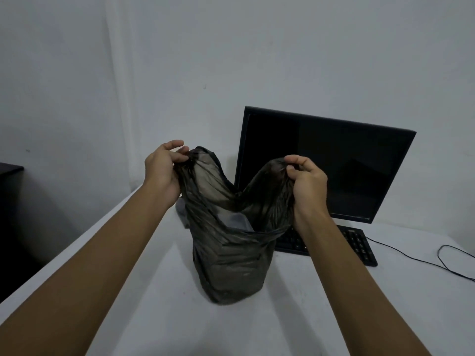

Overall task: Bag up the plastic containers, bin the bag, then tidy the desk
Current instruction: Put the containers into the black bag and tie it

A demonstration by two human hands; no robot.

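A thin dark plastic bag [231, 265] stands upright on the white desk [144, 291], bulging with what it holds. Through its open mouth a pale plastic container [237, 222] shows inside. My left hand [162, 168] pinches the bag's left handle, gathered and lifted. My right hand [307, 181] pinches the right handle at about the same height. Between the two handles the rim sags in a V. A grey object [181, 211] peeks out behind the bag's left side; what it is I cannot tell.
A black monitor [334, 163] with a dark screen stands behind the bag to the right. A black keyboard [357, 242] lies under it, partly hidden by my right arm. A black cable [421, 260] trails right. The desk's left edge drops beside dark furniture [10, 173].
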